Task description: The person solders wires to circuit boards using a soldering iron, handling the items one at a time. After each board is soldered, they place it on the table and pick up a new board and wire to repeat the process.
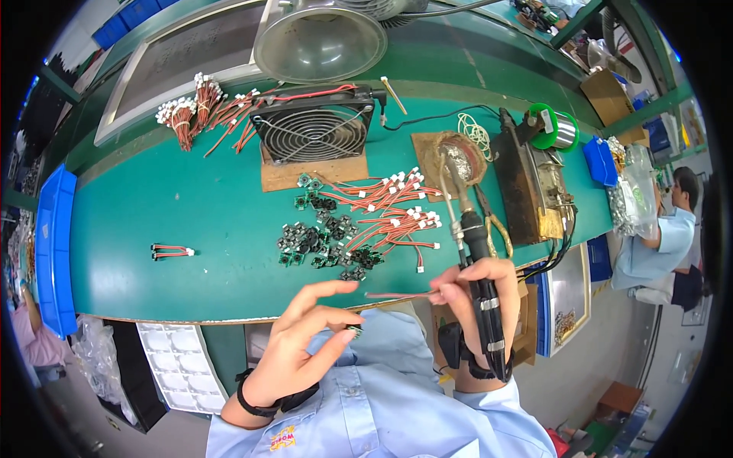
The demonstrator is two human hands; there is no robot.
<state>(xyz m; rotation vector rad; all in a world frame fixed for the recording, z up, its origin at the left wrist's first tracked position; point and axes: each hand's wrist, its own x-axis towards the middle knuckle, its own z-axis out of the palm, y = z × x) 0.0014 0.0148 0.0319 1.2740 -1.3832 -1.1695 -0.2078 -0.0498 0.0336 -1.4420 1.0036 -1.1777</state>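
Note:
Near the bench's front edge, my left hand [298, 347] pinches a small green circuit board [355, 330] between thumb and fingertips. My right hand [505, 294] is wrapped round the black handle of a soldering iron [477, 238]. Its metal end points away from me, over the bench. The same hand also pinches a thin reddish wire lead [397, 295], whose free end points toward my left hand, apart from the board. Beyond my hands lie a pile of small boards with black parts [313, 238] and loose red wires with white connectors [393, 221].
A black fan [314, 130] stands at the back under a round hood [321, 46]. A solder pot [462, 160], pliers [496, 221] and a solder spool [561, 128] are right. One wired piece [172, 251] and a blue bin [55, 252] are left. Another person [657, 237] sits far right.

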